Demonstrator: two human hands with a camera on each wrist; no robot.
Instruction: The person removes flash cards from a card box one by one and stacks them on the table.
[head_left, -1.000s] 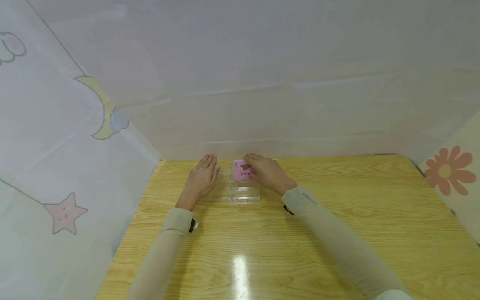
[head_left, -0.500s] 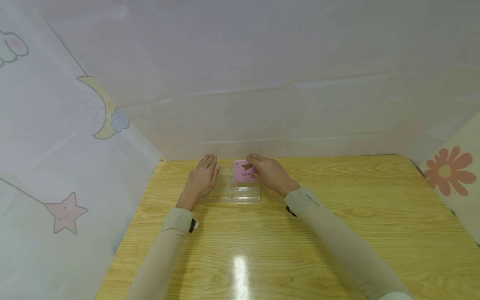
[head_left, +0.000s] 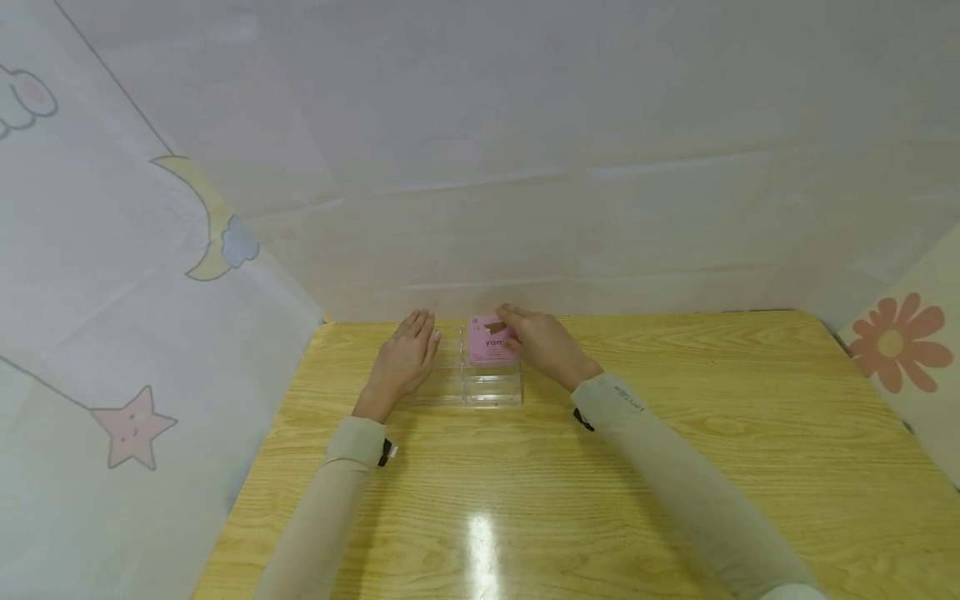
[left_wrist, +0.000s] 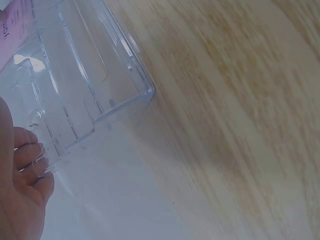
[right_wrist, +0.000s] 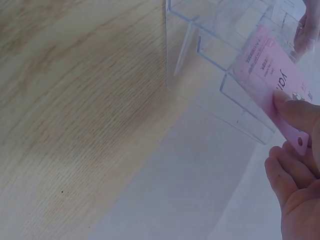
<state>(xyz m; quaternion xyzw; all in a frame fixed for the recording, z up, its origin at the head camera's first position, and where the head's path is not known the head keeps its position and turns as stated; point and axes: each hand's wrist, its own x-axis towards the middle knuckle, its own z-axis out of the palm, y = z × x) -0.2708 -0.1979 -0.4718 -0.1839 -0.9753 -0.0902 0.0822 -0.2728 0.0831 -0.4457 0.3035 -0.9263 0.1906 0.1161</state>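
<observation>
A clear plastic tiered rack stands near the back of the table, its compartments split into two columns. My left hand holds the rack's left side; the left wrist view shows its fingers bent at the plastic edge. In the rack's rear right compartment stands a pink flash card, printed "yam" with a brown picture. My right hand pinches this card at its right edge. The right wrist view has the thumb across the card's face, near a small hole in its corner, with the fingers behind.
The wood-grain table extends to the front and right of the rack. A pale sheet rises close behind the rack, with printed side panels showing a moon, a star and a flower.
My right hand has shifted slightly right, and the pink card's top edge stands a little higher than before. The left hand and the rack keep their places.
</observation>
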